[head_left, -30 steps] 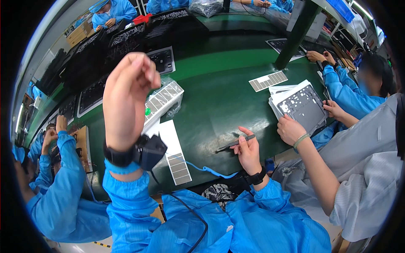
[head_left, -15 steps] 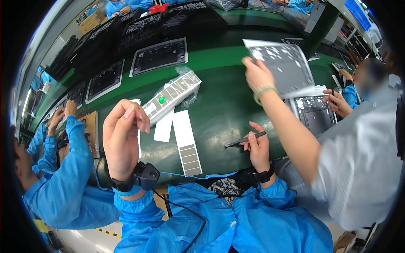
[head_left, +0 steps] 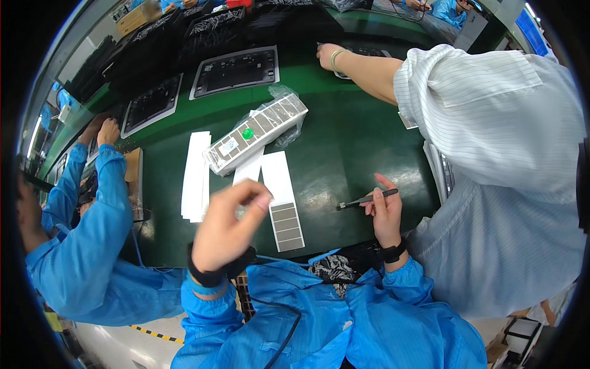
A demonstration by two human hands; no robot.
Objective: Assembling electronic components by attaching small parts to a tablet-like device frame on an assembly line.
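My left hand [head_left: 227, 224] is a little blurred, its thumb and forefinger tips brought together in a pinch beside a white label strip [head_left: 281, 178] with several grey rectangles. Whatever may be between those fingertips is too small or hidden to see. Dark tweezers [head_left: 369, 199] are gripped in my right hand [head_left: 386, 212], pointing left. At their tips sits a tiny light-coloured piece [head_left: 341, 206]. Beyond my left hand, a long stack of label sheets [head_left: 258, 132] in clear plastic lies at a slant, a green round sticker [head_left: 247, 133] on top.
More white strips [head_left: 196, 175] lie left of the stack on the green table [head_left: 350, 154]. Dark flat panels [head_left: 236, 72] rest along the far side. A co-worker in a striped shirt [head_left: 473, 111] reaches across from the right; another in blue [head_left: 92, 246] sits at left.
My left hand has moved right and down, nearer the label strip. The co-worker's arm on the right, which was holding up a panel, now stretches toward the far side. My right hand shifted slightly right.
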